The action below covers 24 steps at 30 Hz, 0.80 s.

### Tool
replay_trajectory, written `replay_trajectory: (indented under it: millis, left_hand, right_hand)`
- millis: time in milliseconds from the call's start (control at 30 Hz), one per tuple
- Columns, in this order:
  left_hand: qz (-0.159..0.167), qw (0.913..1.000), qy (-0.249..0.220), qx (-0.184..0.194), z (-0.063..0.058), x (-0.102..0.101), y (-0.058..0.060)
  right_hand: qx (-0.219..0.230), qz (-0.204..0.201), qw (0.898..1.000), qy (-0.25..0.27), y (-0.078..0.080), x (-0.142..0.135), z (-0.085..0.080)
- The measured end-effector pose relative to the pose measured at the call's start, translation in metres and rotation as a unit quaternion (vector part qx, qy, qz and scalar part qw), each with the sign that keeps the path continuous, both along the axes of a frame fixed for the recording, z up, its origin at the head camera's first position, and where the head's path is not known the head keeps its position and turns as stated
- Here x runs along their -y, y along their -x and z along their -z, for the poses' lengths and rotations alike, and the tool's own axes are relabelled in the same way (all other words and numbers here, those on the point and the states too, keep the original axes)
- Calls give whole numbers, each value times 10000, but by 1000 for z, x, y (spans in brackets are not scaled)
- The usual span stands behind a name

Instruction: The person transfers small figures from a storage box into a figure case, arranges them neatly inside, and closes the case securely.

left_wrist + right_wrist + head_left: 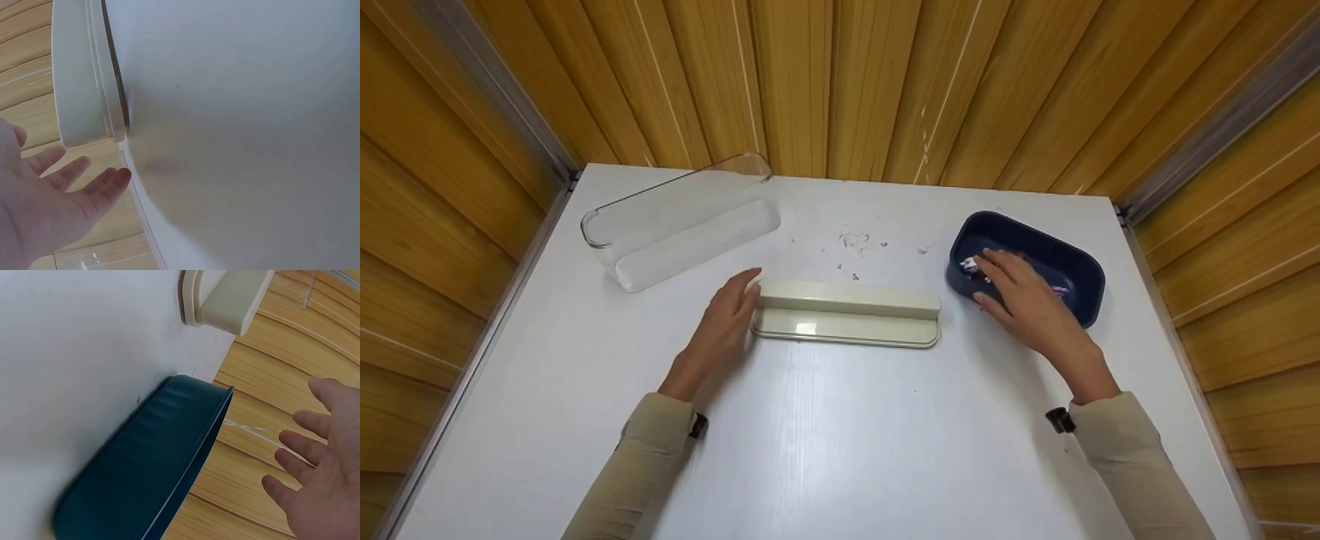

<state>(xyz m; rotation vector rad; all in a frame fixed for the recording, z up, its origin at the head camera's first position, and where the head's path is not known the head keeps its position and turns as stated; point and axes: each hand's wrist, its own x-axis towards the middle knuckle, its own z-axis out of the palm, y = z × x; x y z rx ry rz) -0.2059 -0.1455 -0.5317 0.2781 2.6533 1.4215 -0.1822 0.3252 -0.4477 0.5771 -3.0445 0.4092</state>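
Observation:
A long cream plastic piece with a raised step (847, 328) lies on the white table in the middle of the head view. My left hand (721, 322) is at its left end, fingers relaxed. In the left wrist view those fingers (109, 185) spread just below the cream end (81, 73), gripping nothing. Over the dark blue tub (1095, 289) is my right hand (1035, 307), its fingers overlapping the near rim in the head view. Inside the tub are a small white-and-dark bit (968, 265) and a purple bit (1060, 291). The right wrist view shows the right fingers (306, 447) loosely extended and holding nothing.
A clear, long rectangular container (690, 247) stands at the back left of the table (840, 450). Small dark crumbs (855, 240) are scattered behind the cream piece. Wood-look panel walls (877, 90) enclose the table at the back and sides.

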Motion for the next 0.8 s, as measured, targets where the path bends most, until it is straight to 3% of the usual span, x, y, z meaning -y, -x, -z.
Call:
replay_trajectory:
  millis: [200, 567, 800]
  left_hand:
    - [-148, 9992, -344, 140, 2, 1, 3]
    - [-89, 9990, -365, 229, -3, -1, 9]
    - [-69, 9992, -305, 266, 4, -5, 12]
  right_hand:
    - [241, 129, 9996, 3, 11, 0, -2]
    - [85, 332, 9987, 364, 31, -14, -9]
    - [169, 483, 9977, 442, 28, -40, -15]
